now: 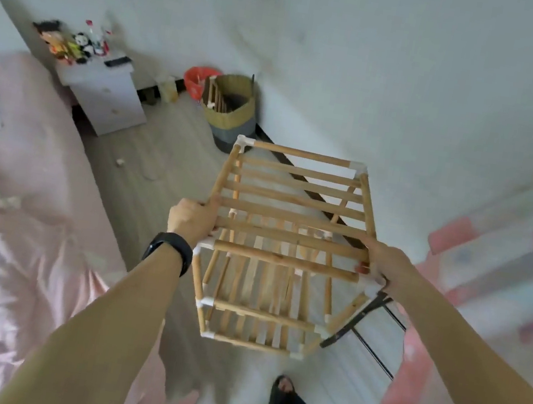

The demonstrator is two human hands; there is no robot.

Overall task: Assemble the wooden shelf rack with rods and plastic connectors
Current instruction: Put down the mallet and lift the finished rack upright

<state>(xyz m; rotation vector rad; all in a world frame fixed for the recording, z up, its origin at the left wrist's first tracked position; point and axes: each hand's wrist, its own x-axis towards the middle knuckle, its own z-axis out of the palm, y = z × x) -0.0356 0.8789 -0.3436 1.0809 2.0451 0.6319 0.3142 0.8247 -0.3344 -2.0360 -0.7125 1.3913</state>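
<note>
While gripped, rack (291, 212): over the floor (168, 152), by the bed (11, 233).
Left hand (191, 221): curled round left top rail (224, 174).
Right hand (377, 263): curled round right top rail (368, 203).
Handling: probably light; connectors (244, 141) may slip, so hold rails.

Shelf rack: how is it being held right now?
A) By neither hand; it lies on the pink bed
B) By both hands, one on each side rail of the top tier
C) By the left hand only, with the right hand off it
B: the left hand grips the left side rail of the shelf rack and the right hand grips its right side rail.
</note>
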